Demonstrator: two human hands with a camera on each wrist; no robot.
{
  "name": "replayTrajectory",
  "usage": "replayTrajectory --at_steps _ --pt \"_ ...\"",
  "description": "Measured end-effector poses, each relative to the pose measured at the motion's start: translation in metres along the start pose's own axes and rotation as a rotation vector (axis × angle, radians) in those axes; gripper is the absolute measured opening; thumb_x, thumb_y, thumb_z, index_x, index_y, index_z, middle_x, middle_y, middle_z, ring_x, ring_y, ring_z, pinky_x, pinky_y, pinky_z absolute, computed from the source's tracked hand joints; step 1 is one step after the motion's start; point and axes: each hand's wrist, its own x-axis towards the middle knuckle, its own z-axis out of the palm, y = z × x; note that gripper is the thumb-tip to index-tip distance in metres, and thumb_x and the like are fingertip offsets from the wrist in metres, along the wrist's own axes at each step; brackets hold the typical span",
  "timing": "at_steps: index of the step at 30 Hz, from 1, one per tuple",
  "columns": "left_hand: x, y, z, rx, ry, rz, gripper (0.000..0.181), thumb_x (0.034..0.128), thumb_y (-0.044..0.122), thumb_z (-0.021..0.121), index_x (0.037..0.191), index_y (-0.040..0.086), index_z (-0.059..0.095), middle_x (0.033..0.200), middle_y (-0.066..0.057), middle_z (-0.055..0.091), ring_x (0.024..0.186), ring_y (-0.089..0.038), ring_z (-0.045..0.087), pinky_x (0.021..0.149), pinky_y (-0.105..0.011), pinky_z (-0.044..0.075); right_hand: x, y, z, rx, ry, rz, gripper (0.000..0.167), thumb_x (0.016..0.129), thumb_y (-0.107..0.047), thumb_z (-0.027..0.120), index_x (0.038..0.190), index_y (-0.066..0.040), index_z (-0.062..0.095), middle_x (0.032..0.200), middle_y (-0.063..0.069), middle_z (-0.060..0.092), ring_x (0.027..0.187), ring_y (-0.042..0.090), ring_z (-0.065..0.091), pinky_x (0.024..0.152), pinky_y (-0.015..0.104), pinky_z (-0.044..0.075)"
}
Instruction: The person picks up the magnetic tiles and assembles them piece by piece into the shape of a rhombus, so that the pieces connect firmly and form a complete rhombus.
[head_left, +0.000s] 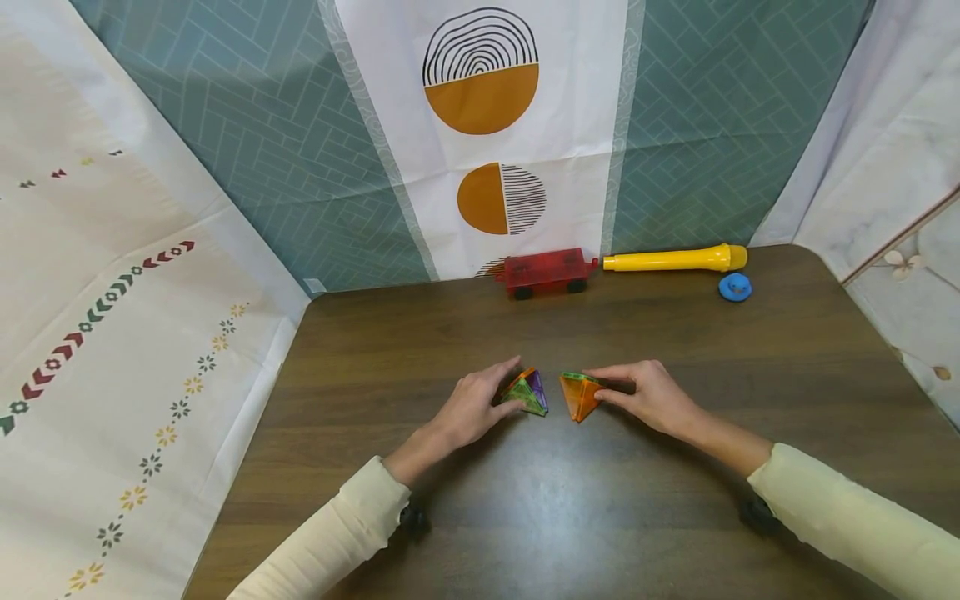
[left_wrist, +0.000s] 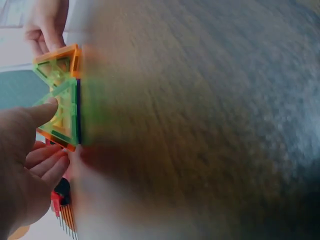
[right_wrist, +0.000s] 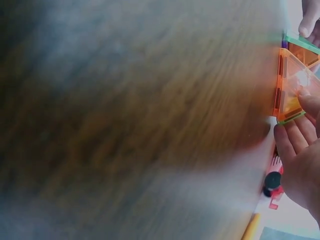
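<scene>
On the wooden table, a small pyramid of see-through magnetic tiles [head_left: 529, 395], green, purple and orange, sits between the thumb and fingers of my left hand [head_left: 468, 408]. To its right, with a narrow gap between them in the head view, stands a second tile pyramid [head_left: 579, 397] in orange and green. My right hand [head_left: 658, 400] pinches this one from its right side. In the left wrist view the left thumb presses on the green tile [left_wrist: 67, 117]. The right thumb lies on an orange tile [right_wrist: 290, 75] in the right wrist view. Fingers partly hide both pyramids' far sides.
Along the table's back edge stand a red see-through wagon [head_left: 547, 272] with black wheels and a yellow toy microphone [head_left: 675, 259]. A blue rubber duck [head_left: 735, 287] sits below the microphone's head. Patterned cloths hang behind and at both sides of the table [head_left: 360, 358].
</scene>
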Motion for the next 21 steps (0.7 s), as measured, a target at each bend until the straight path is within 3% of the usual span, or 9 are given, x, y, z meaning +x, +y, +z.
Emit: replayTrajectory --at_steps 8,21 --pt "0.003 -0.003 0.008 0.003 -0.001 0.019 0.057 0.1003 0.026 0.077 0.152 0.009 0.059 0.139 -0.009 0.069 0.117 -0.022 0.071 0.099 -0.043 0.057 -0.001 -0.002 0.003 -0.007 0.033 0.022 0.037 0.090 -0.006 0.084 0.127 -0.007 0.079 0.119 0.012 0.078 0.107 0.028 0.076 0.090 0.046 0.061" --pt "0.006 0.004 0.013 -0.002 -0.030 0.031 0.057 0.1022 0.024 0.075 0.154 0.008 0.056 0.141 -0.009 0.068 0.112 -0.019 0.071 0.096 -0.040 0.058 -0.001 -0.006 0.006 -0.019 0.074 0.028 0.036 0.089 -0.006 0.085 0.125 -0.004 0.079 0.119 0.015 0.077 0.108 0.033 0.075 0.090 0.051 0.060"
